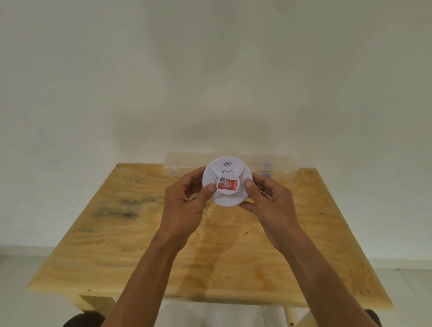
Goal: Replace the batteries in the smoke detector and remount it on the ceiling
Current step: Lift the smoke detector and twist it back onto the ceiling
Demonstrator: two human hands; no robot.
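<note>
Both forearms are bare right up to the bottom edge of view, no sleeves showing. The left hand [184, 207] and right hand [270, 207] wear no gloves, rings or watch. Fingernails are short and plain.

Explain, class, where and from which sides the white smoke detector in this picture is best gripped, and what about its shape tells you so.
Grip the smoke detector by its round outer rim, from opposite sides. It is a flat disc, so the edge gives fingers purchase and leaves the face with the red label clear. The hands show this: the left hand and right hand hold opposite edges, thumbs on the face.
</note>
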